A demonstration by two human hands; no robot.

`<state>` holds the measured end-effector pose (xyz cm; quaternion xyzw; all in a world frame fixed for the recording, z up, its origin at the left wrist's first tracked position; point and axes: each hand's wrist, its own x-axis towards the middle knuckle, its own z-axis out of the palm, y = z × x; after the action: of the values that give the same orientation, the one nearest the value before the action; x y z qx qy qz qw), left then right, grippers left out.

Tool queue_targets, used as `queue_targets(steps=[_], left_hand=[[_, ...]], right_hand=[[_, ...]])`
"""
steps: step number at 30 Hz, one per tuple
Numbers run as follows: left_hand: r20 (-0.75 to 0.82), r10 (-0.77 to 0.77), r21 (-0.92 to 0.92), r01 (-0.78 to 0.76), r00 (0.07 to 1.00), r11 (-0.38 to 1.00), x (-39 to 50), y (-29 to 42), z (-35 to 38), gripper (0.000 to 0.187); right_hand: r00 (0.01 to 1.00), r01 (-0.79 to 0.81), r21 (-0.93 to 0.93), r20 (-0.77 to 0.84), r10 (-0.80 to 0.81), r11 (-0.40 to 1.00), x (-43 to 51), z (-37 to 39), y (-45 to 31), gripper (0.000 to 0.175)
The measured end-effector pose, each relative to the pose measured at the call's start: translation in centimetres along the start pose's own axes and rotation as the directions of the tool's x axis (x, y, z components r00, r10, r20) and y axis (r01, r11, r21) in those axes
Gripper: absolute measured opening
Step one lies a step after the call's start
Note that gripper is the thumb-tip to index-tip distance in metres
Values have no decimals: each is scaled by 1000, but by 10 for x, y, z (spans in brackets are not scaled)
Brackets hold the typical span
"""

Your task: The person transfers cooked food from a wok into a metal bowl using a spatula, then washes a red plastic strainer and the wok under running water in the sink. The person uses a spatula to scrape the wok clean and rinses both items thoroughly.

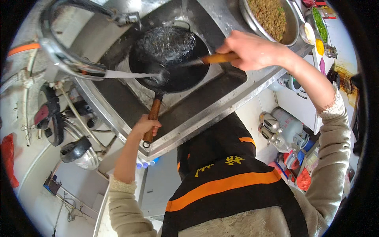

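A black wok (pixel 189 77) rests inside a stainless steel sink (pixel 204 97), with rippling water in its far part. My left hand (pixel 145 126) is wrapped around the wok's wooden handle (pixel 154 108), over the sink's near-left corner. With my right hand (pixel 251 51) I grip the wooden handle (pixel 219 58) of a metal cooking utensil, whose shaft reaches down into the wok. Its far end is too blurred to name the tool exactly. From the chrome faucet (pixel 71 66) on the left, a water stream (pixel 127 74) runs into the wok.
A large steel basin (pixel 291 37) of brown minced food stands right of the sink. Beyond it are a tray of chopped greens (pixel 319 22) and a small bowl (pixel 307 34). Pans with black handles (pixel 78 151) hang at left. A gas cylinder (pixel 288 124) stands low at right.
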<state>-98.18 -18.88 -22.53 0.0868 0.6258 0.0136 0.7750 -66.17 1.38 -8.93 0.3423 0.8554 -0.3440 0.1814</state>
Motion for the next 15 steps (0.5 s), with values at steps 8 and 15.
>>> queue_targets(steps=[8, 15], left_hand=[[292, 59, -304, 34, 954, 952, 4, -16, -8, 21], [217, 72, -231, -20, 973, 973, 5, -9, -1, 18]], right_hand=[[880, -449, 320, 321, 351, 834, -53, 9, 71, 16], [909, -413, 150, 18, 416, 898, 14, 65, 41, 27]])
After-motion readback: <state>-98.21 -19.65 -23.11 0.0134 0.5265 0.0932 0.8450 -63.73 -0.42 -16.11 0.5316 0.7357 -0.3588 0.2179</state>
